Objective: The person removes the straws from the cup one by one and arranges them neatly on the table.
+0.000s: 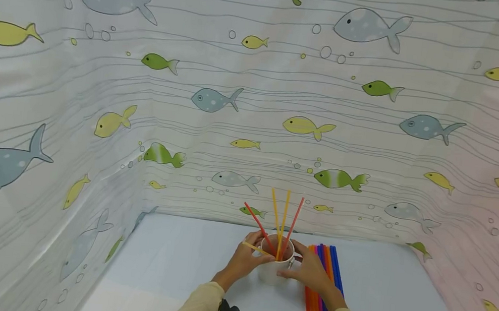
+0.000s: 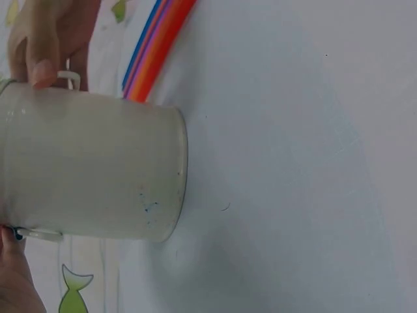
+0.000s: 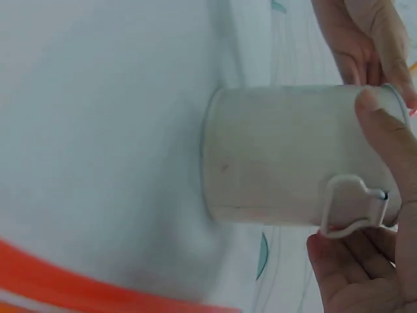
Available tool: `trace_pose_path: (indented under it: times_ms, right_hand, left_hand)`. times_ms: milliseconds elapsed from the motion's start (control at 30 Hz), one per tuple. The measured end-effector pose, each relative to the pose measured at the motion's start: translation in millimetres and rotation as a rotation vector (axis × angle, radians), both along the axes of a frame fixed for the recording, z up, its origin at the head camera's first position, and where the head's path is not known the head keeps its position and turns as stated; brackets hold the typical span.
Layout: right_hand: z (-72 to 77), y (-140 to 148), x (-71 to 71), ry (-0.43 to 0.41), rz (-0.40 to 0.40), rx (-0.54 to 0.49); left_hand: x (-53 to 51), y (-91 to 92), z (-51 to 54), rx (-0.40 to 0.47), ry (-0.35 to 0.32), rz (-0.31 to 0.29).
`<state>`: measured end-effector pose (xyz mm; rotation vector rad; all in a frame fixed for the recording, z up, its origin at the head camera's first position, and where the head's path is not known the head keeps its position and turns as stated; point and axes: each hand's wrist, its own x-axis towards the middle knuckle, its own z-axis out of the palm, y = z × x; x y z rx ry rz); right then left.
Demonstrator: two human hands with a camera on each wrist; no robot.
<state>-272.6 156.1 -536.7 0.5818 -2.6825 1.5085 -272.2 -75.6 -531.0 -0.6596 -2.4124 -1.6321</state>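
smooth metal-looking cup (image 2: 94, 160), glossy plastic straws (image 1: 326, 257), matt tabletop (image 1: 175, 254)

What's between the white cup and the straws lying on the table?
The right hand, gripping the white cup, and a cup handle; nearer the wearer, bare tabletop separates cup and straws. The head view shows this.

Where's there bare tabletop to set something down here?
Two patches of white table: left, between the left hand and fish-print backdrop; right, between the loose straw bundle and backdrop. The middle is crowded: left and right hand grip the white cup holding upright straws.
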Motion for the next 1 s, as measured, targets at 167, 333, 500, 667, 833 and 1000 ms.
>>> trace_pose_path:
  times_ms: [167,333,500,667,833,1000]
  right_hand:
    - [7.8,-12,-6.7,0.056,-0.017,0.027]
    - [22.1,-22,-10.0,0.142,0.024,0.014]
    - [27.1,-27,-10.9,0.172,0.062,-0.004]
    - [24.0,-27,-11.6,0.172,0.045,-0.002]
    - [22.8,-29,-13.0,0.155,0.042,0.000]
    - [24.4,-30,-14.7,0.153,0.047,0.016]
  left_hand:
    - [-0.2,3.5,-6.2,-0.018,-0.010,-0.009]
    - [0.0,3.9,-3.1,0.005,0.003,-0.026]
    - [5.0,4.7,11.7,0.065,0.024,-0.081]
    - [5.8,4.5,15.9,0.075,0.023,-0.092]
    - [-1.6,0.6,7.2,-0.011,0.075,-0.050]
    - [-0.1,-5.1,7.9,-0.030,0.059,0.004]
